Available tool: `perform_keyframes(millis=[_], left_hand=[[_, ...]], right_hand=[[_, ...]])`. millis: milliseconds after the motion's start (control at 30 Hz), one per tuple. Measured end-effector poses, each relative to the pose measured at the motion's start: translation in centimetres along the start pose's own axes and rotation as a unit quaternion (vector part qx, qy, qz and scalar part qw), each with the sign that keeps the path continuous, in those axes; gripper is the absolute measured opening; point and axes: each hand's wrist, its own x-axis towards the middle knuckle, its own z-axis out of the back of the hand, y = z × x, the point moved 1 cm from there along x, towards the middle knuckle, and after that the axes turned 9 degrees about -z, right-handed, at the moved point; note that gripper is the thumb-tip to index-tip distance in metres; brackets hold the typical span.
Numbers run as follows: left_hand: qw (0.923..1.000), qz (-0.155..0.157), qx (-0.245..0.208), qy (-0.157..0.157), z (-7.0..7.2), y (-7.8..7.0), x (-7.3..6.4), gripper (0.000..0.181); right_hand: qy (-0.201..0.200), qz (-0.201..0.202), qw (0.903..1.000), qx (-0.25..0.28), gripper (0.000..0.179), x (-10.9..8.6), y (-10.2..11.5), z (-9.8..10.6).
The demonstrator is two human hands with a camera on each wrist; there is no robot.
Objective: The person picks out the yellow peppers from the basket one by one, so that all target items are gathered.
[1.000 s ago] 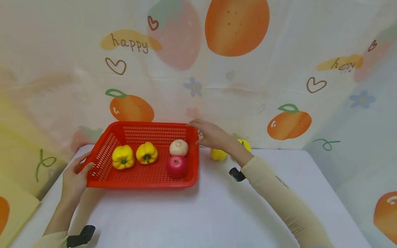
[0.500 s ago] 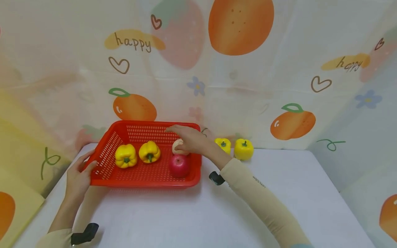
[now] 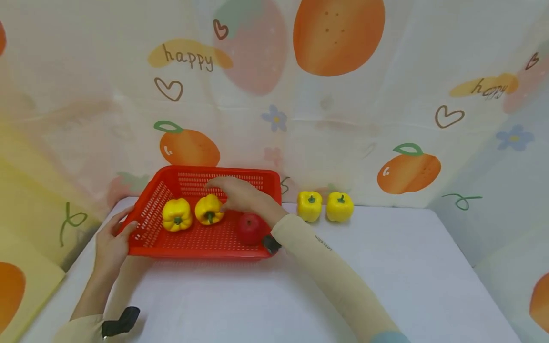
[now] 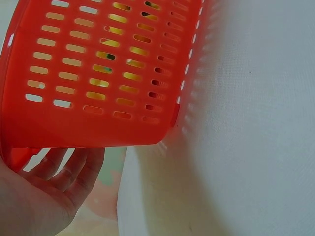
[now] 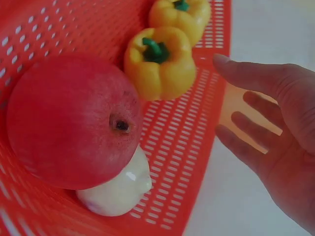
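A red plastic basket (image 3: 197,255) stands toward the back of the table. My left hand (image 3: 110,245) grips its left rim, thumb on top and fingers on the outer side, as the left wrist view (image 4: 54,191) also has it. Inside lie two yellow bell peppers, the left one (image 3: 177,215) and the right one (image 3: 208,210), plus a red apple (image 3: 250,229). A white garlic-like bulb (image 5: 118,194) sits beside the apple; my right arm hides it in the head view. My right hand (image 3: 240,194) reaches over the basket, fingers spread and holding nothing, close to the right pepper.
Two more yellow peppers, one (image 3: 309,206) beside the other (image 3: 340,206), stand on the white table (image 3: 386,267) right of the basket. A fruit-printed cloth (image 3: 326,119) hangs directly behind the table. Black straps sit on both wrists.
My right hand has moved left from the basket's back right corner to over its middle, uncovering the two peppers outside. The left hand keeps its grip; the view has shifted slightly.
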Motion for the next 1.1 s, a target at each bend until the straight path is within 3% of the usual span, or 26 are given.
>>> perform_keyframes(millis=[200, 433, 633, 800, 1000, 1100], left_hand=[[0.9997, 0.005, 0.023, 0.005, -0.1, -0.1, 0.0, 0.046], [0.9981, -0.022, 0.058, 0.0, -0.1, -0.1, 0.1, 0.046], [0.997, -0.02, 0.075, 0.011, 0.2, 0.0, -0.1, 0.047], [0.9987, -0.003, 0.051, 0.005, 1.0, 0.0, -0.3, 0.047], [0.9999, -0.008, -0.006, 0.008, 0.7, 0.1, -0.1, 0.047], [0.9999, -0.01, 0.003, 0.008, 0.2, 0.1, 0.0, 0.046]], right_hand=[[0.034, -0.007, 0.998, -0.053, 0.062, 1.8, 0.8, -0.5], [0.077, 0.001, 0.994, -0.077, 0.058, 3.5, 1.7, -0.7], [0.11, 0.016, 0.9784, -0.174, 0.055, 4.2, 2.9, -2.1], [0.121, 0.051, 0.9687, -0.21, 0.047, 4.7, 4.3, -3.4], [0.107, 0.043, 0.9584, -0.261, 0.045, 5.2, 4.0, -4.3], [0.102, 0.037, 0.9505, -0.291, 0.052, 5.3, 3.4, -4.7]])
